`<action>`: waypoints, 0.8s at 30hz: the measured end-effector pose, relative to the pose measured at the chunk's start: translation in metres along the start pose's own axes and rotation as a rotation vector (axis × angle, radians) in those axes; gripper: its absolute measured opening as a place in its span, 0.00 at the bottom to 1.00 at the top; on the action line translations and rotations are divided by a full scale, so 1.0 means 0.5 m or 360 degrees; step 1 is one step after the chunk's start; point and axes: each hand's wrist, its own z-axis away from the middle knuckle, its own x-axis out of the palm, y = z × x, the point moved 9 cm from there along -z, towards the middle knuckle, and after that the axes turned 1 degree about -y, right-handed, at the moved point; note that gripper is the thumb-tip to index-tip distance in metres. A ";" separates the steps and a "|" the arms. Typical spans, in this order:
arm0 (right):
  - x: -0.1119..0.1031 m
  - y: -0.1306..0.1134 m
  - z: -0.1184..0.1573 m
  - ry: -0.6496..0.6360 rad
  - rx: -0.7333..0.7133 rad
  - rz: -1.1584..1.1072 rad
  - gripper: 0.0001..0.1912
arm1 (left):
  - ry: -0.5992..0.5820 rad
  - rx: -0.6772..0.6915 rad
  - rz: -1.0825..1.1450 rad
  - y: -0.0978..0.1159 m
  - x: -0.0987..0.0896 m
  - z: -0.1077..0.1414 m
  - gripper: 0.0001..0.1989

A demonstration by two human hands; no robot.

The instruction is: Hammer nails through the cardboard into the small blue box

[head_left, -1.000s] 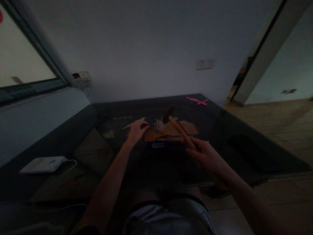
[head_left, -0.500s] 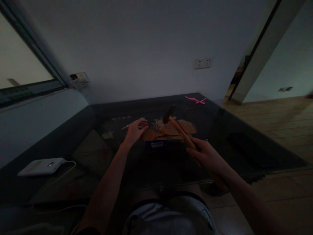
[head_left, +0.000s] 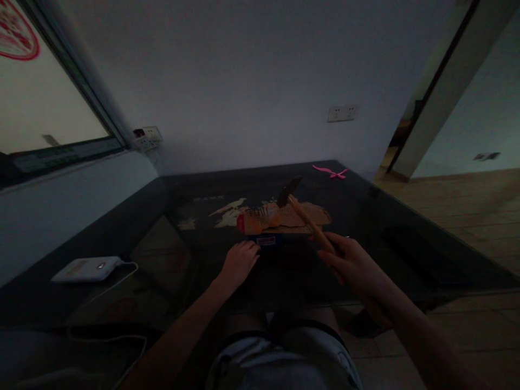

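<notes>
A hammer (head_left: 312, 223) with a wooden handle is gripped in my right hand (head_left: 345, 255), fingers wrapped round the handle's lower part. Its dark head slants over a tan, speckled, cardboard-like piece (head_left: 290, 216); whether they touch I cannot tell. Along the piece's left part stand several thin dark spikes (head_left: 257, 212), perhaps nails, and its left end is red. Beneath lies a blue box (head_left: 266, 240) with a pale label. Just left of the box and below the piece, my left hand (head_left: 240, 264) lies with loosely bent fingers, nothing visible in them.
All this rests on a dark glossy table (head_left: 195, 189) with pale printed pictures. A white power bank (head_left: 87, 269) with a cable is at the left, a pink ribbon-like strip (head_left: 333, 173) at the far right corner. A dark flat object (head_left: 422, 254) lies at the right.
My left hand has left the spiked end of the piece and come down toward me, beside the blue box. My right hand still holds the hammer over the piece. The view has shifted slightly.
</notes>
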 end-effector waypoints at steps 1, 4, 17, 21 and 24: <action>0.000 -0.001 0.001 0.0001 -0.0003 0.0008 0.21 | -0.0022 -0.0033 -0.0036 -0.007 0.009 -0.002 0.09; 0.001 -0.002 0.004 0.0002 0.0003 0.0022 0.21 | -0.0122 -0.0040 -0.0091 -0.011 0.019 -0.008 0.08; -0.004 0.014 0.010 0.0018 0.0071 -0.0067 0.21 | -0.0098 0.0129 -0.0346 0.025 0.002 -0.022 0.08; -0.009 0.018 0.010 0.0026 0.0077 -0.0055 0.22 | 0.0027 0.0100 -0.0280 0.017 -0.029 0.000 0.06; -0.014 0.019 0.008 0.0049 0.0079 -0.0041 0.21 | 0.0191 0.0159 -0.0068 0.023 -0.083 0.021 0.05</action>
